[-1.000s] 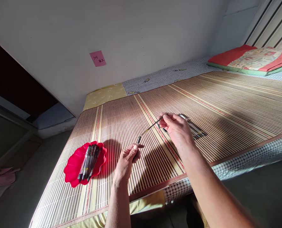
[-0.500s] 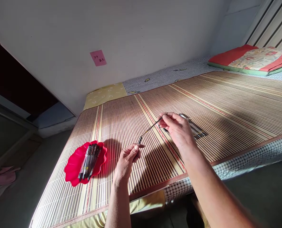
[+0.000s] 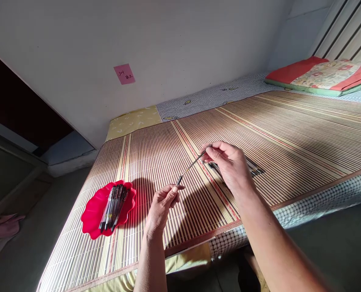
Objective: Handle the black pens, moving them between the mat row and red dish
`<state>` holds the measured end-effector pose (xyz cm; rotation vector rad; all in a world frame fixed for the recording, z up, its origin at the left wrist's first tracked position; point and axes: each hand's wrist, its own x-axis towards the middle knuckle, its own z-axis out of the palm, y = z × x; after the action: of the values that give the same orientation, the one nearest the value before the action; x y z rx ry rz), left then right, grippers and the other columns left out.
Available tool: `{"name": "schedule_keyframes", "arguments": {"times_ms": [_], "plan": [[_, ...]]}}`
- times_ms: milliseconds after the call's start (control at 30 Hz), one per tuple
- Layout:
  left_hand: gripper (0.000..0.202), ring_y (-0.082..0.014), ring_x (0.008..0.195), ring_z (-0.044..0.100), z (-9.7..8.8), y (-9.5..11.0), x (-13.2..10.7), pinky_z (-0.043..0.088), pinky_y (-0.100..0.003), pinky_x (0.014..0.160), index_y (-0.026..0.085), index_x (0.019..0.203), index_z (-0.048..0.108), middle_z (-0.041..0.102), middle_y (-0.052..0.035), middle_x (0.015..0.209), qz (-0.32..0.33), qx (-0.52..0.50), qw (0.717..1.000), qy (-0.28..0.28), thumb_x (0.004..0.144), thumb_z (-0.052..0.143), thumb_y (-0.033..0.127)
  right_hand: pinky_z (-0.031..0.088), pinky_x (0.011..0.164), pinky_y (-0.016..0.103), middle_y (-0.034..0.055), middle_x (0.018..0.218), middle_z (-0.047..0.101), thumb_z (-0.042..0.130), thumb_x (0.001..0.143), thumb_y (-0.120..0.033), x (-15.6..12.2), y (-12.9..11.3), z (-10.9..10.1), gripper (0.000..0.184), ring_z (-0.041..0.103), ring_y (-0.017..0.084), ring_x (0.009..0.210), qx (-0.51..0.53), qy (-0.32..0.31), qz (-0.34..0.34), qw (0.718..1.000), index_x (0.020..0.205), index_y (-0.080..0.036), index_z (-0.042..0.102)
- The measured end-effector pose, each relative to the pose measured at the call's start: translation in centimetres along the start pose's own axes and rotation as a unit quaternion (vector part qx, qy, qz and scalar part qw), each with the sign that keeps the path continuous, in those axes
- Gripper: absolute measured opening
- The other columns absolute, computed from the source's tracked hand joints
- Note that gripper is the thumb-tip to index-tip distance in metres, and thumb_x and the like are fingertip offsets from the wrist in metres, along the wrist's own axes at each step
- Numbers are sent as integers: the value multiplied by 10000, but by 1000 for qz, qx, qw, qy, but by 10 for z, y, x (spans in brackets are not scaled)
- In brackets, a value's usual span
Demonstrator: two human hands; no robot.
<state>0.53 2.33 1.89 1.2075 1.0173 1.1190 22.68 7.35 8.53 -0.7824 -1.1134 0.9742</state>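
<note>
My left hand (image 3: 163,202) pinches the dark lower end of a thin pen refill (image 3: 190,168) above the striped bamboo mat (image 3: 290,134). My right hand (image 3: 229,164) pinches the refill's upper end, so the thin rod spans the gap between both hands. Behind my right hand lies a pile of dark pen parts (image 3: 253,168) on the mat, partly hidden by the hand. To the left sits a red scalloped dish (image 3: 91,215) holding several black pens (image 3: 113,207).
The mat covers a bed along a white wall with a pink sticky note (image 3: 124,74). A red and floral pillow (image 3: 323,75) lies at the far right. Checked bedding (image 3: 305,209) hangs at the near edge. The floor drops away at the left.
Both hands keep their grip on the refill. My right hand has shifted slightly nearer and now covers more of the pile of pen parts.
</note>
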Motion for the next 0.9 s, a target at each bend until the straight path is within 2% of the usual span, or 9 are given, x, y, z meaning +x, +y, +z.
{"name": "schedule_keyframes", "arguments": {"times_ms": [167,267,333,467,600,800,900], "plan": [[393,-78,560,298,0,3,0,220,-284,581,136,837,769,488,29,641,-8,17,1000,-8,924,695,513,622,752,330,68,953,764,761,885,-356,-1,-4,-1,172,706,142,714,-14,-12,-5,1000,917,-187,751],[419,-77,565,298,1,3,-1,225,-291,587,133,721,728,498,20,651,-9,28,999,-16,924,701,499,625,754,334,76,959,764,768,881,-383,-1,0,1,200,702,149,726,-31,-50,8,998,912,-186,751],[398,-78,567,294,1,3,-1,221,-293,591,132,753,739,505,19,658,-11,18,1000,-19,934,696,484,623,757,332,75,955,764,772,876,-407,-2,5,5,224,700,151,737,-31,-93,21,995,920,-189,757],[356,-87,578,300,2,4,-2,211,-289,595,131,976,790,464,33,633,-22,-39,999,-26,950,682,469,610,795,345,69,950,767,766,874,-435,-5,17,12,242,707,166,803,-51,-179,40,982,925,-198,776],[381,-86,579,343,4,8,-3,223,-274,590,117,1019,791,486,24,630,-31,-102,994,-23,914,720,476,581,872,365,81,964,786,761,875,-388,-5,23,12,205,718,194,913,-118,-253,63,958,948,-199,797],[383,-93,555,429,7,11,-2,272,-259,561,111,973,782,572,-5,629,-39,-122,992,-23,866,772,478,577,796,329,94,1020,777,671,937,-399,-6,27,12,247,707,179,876,-78,-214,88,970,1010,-199,795],[393,-100,537,467,8,12,-3,312,-258,556,114,956,776,615,-20,628,-43,-120,991,-29,854,781,493,575,784,317,96,1059,771,672,935,-397,-8,26,15,250,706,175,881,-69,-220,99,968,1025,-199,797]]}}
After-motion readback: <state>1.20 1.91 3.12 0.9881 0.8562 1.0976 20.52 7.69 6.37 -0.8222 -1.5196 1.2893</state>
